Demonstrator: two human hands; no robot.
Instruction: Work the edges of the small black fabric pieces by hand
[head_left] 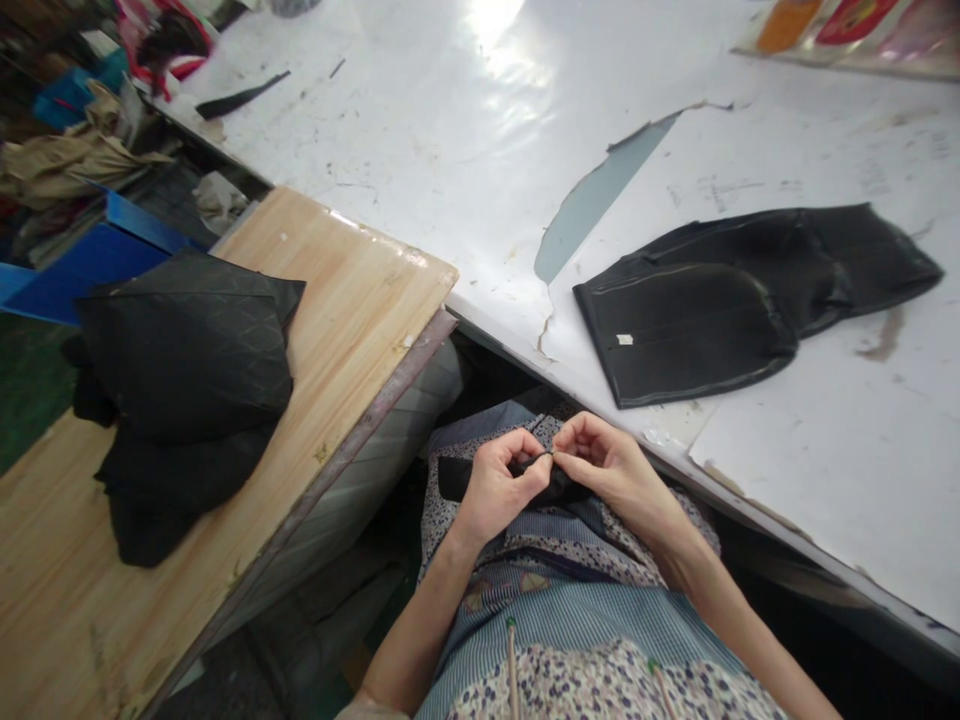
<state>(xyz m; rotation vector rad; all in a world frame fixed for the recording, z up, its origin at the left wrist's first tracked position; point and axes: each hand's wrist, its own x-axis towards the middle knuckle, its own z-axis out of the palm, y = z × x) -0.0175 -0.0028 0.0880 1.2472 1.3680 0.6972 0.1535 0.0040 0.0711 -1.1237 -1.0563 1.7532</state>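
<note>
Above my lap, my left hand and my right hand meet with thumbs and fingertips pinched together. Between them is a small black piece of material; its flat end sticks out to the left of my left hand, and the rest lies partly behind the fingers. The exact spot being pinched is too small to make out. Beneath lies my patterned apron. On the white table to the right rests a flat, black, leather-like sewn piece with a small pale tag on it.
A wooden board on the left carries a pile of black material pieces. Beside it stands a blue box. The white table has a torn covering and holds a black strip and a printed plastic packet.
</note>
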